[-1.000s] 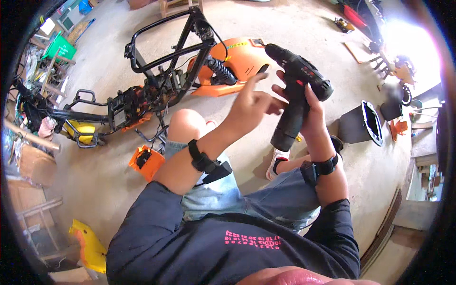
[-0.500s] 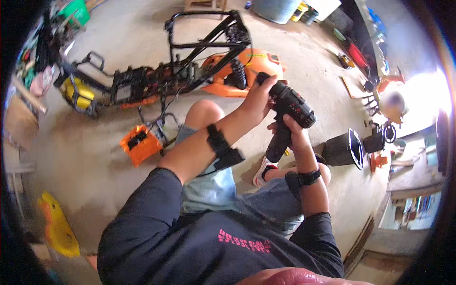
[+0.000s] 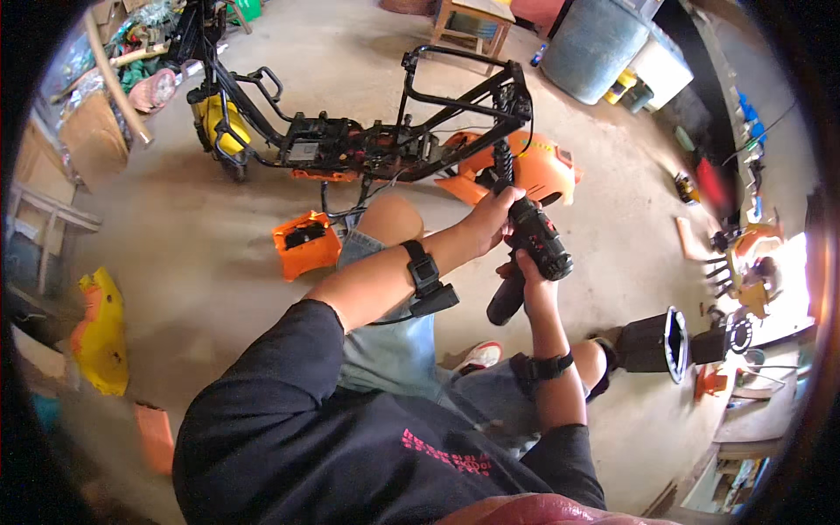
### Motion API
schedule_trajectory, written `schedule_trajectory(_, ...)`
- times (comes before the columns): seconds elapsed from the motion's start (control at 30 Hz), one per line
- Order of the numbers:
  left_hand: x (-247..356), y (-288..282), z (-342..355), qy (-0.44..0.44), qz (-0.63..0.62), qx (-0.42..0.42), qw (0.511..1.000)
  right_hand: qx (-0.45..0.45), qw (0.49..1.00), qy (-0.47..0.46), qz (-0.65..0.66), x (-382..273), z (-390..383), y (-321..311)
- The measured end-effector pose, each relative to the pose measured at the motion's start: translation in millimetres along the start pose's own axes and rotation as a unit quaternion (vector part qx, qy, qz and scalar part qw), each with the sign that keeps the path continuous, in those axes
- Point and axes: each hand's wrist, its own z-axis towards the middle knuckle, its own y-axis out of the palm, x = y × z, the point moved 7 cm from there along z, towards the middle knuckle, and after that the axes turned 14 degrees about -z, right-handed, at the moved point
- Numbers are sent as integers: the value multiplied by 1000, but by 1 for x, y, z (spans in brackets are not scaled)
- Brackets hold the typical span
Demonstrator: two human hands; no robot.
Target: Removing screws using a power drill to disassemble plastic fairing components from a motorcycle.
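Observation:
Both my hands are on a black cordless drill point(image 3: 544, 241) with small red marks, held above my bent legs. My left hand point(image 3: 490, 220) is closed round its front end, near the chuck, which the fingers mostly hide. Lower down, my right hand point(image 3: 535, 282) grips the drill where the body meets the handle. The handle points down and to the left. Just beyond my left hand stands a bare black scooter frame point(image 3: 302, 150) with a shock absorber point(image 3: 502, 166) at its rear. An orange body panel point(image 3: 541, 171) lies on the floor behind that end.
An orange part point(image 3: 306, 247) lies by my left knee. Yellow point(image 3: 101, 337) and orange point(image 3: 155, 437) panels lie far left. At right is a black bucket-shaped part point(image 3: 643, 345). A wooden stool point(image 3: 472, 26) and a blue-grey barrel point(image 3: 595, 51) stand at the back.
My view has shifted, so the frame and floor items appear farther right and mostly lower. The drill sits lower in the picture, with both hands still on it.

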Motion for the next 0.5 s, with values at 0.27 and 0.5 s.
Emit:
schedule_trajectory(0.27, -36, -27, -6, -16, -22, 64, 998, -159, 987, 6, -9, 41, -12, -7)
schedule_trajectory(0.5, -69, -118, 42, -29, 9, 211, 977, -52, 915, -100, -388, 88, 33, -15)
